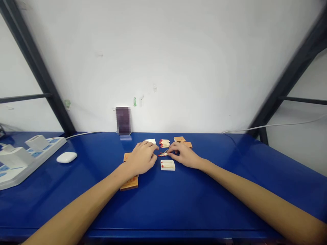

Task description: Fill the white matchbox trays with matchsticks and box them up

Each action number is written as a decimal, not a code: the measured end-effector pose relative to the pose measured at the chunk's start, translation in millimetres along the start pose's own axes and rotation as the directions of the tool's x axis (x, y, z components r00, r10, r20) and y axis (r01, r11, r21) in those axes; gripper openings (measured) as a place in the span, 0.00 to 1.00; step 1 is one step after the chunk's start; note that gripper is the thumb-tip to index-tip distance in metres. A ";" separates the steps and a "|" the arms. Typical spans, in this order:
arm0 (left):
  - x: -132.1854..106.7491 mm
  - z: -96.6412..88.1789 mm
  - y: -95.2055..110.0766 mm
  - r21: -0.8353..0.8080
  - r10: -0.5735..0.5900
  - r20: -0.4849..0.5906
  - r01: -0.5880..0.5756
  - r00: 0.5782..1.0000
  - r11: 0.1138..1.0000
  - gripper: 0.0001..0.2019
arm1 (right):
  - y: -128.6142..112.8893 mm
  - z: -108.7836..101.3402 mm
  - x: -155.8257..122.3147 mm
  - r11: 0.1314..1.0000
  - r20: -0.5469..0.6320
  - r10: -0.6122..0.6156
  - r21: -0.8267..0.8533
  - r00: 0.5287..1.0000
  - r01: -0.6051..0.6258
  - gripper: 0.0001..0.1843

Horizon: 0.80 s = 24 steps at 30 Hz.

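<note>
My left hand point(143, 157) rests knuckles-up on the blue table point(163, 200), fingers curled toward a few red-tipped matches point(162, 154). My right hand point(182, 154) pinches those matches at their other end. A pile of loose matches point(164, 143) lies just behind. A white matchbox tray point(168, 165) holding matches sits in front of my right hand. Another white tray point(150, 141) lies behind my left hand. Orange matchbox sleeves lie under and beside my left forearm point(129, 184) and behind my right hand point(179, 139).
A white power strip point(25, 154) with plugs sits at the left, a white earbud case point(66, 157) beside it. A blurred dark card point(123, 120) leans against the white wall. Black frame bars slant at both sides. A white cable point(268, 126) runs along the back right.
</note>
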State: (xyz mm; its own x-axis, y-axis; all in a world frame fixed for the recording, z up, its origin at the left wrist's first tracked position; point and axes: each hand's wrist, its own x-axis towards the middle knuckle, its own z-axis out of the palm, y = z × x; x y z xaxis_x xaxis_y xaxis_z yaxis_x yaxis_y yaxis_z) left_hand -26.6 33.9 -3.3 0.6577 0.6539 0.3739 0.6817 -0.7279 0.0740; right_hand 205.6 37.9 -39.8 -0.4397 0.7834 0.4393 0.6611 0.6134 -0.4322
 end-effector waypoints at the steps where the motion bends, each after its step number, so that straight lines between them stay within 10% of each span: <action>1: -0.1 1.2 -0.8 -0.011 -0.009 0.035 0.009 0.999 1.000 0.15 | 0.3 0.2 -0.7 1.000 0.002 -0.011 0.001 1.000 0.011 0.08; 24: -1.2 8.0 -8.7 -0.027 0.060 0.222 -0.056 0.973 0.998 0.21 | -4.2 0.0 -4.6 0.998 0.024 -0.032 -0.048 0.999 0.033 0.07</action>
State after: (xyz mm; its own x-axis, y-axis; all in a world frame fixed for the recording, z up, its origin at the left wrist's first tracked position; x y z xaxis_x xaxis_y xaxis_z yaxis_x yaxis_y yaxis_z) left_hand -30.7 41.1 -11.8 0.7524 0.6383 0.1629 0.6351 -0.7685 0.0776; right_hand 204.8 31.8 -40.0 -0.4754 0.7655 0.4336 0.6744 0.6336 -0.3792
